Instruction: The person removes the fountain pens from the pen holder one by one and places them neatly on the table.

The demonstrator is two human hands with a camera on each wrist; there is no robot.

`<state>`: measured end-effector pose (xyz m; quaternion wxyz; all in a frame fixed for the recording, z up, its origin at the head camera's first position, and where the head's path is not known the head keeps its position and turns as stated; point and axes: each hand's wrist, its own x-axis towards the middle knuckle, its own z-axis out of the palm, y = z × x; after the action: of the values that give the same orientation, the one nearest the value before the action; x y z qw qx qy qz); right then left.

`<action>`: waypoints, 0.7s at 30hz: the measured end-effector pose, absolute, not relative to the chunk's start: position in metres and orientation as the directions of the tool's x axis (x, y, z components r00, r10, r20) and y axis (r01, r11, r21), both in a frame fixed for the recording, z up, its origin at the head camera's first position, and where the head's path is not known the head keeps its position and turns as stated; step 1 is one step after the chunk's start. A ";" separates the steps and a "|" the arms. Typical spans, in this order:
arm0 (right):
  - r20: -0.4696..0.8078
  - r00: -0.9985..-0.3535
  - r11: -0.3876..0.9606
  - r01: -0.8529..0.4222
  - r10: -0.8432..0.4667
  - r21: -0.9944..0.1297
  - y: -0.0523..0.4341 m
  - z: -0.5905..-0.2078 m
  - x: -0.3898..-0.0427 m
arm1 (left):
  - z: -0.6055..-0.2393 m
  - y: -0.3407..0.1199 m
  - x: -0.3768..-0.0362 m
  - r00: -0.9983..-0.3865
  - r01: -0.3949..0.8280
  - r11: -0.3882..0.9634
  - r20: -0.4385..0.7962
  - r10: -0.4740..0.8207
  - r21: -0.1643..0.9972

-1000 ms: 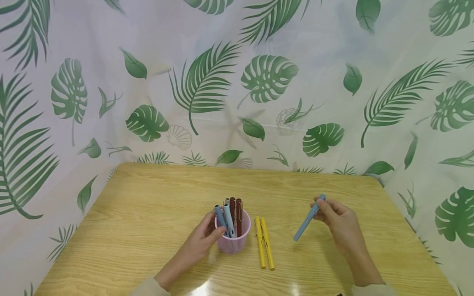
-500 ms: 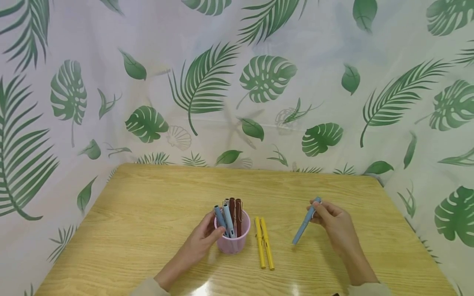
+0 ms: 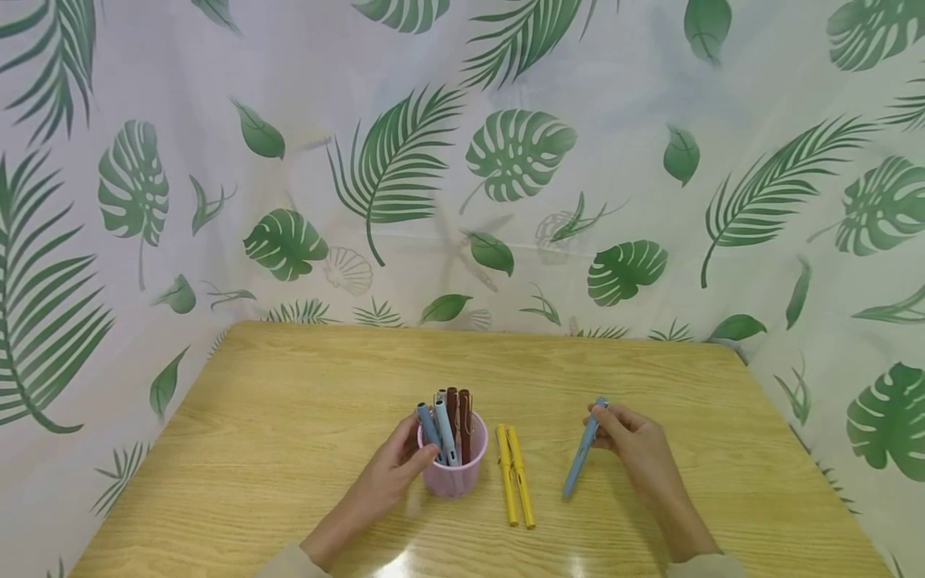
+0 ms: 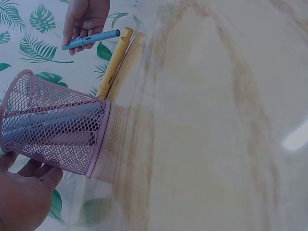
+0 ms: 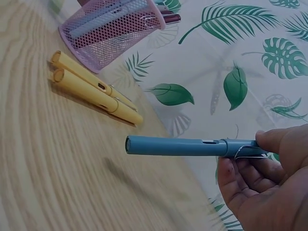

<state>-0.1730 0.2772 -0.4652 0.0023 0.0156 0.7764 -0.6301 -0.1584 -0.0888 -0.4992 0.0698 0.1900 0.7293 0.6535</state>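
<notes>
While both hands are over the worktop [image 3: 289, 417], the scene reads as follows.

Count of pens: one blue pen [image 3: 580, 455] in the right hand; two yellow pens [image 3: 515, 478] lying side by side on the worktop; in the pink mesh cup [image 3: 454, 474] two blue pens and two brown pens can be counted, with the tip of one more behind them.

Right hand [image 3: 636, 445]: the thumb and curled fingers pinch the blue pen at its clip end; the rest of the pen sticks out free.

Blue pen, direction: in the head view its long axis is steep, with the held end up and away and the free end down, close to the worktop. I cannot tell if it touches. It is to the right of the yellow pens, apart from them.

Left hand [image 3: 393, 470]: the fingers are curled around the left side of the pink mesh cup and hold it.

Yellow pens, direction: parallel, running away from the person, just right of the cup.

Writing: no readable label on any pen or on the cup.

Background: a curtain [image 3: 462, 160] with green leaf print.
</notes>
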 end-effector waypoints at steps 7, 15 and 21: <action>-0.035 -0.999 0.206 0.032 -0.011 -0.978 0.269 -0.471 -0.173 | -0.499 -0.089 -0.158 -0.917 0.184 0.060 0.149 0.370 0.981; -0.105 -0.994 0.205 0.097 -0.029 -0.974 0.259 -0.476 -0.174 | -0.499 -0.089 -0.158 -0.917 0.181 0.064 0.145 0.372 0.981; -0.117 -0.992 0.217 0.104 -0.049 -0.971 0.251 -0.480 -0.174 | -0.500 -0.089 -0.158 -0.921 0.178 0.076 0.139 0.365 0.981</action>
<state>-0.1743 0.2513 -0.4803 0.0609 0.0175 0.7776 -0.6256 -0.1575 -0.0891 -0.4995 0.0715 0.1858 0.7300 0.6538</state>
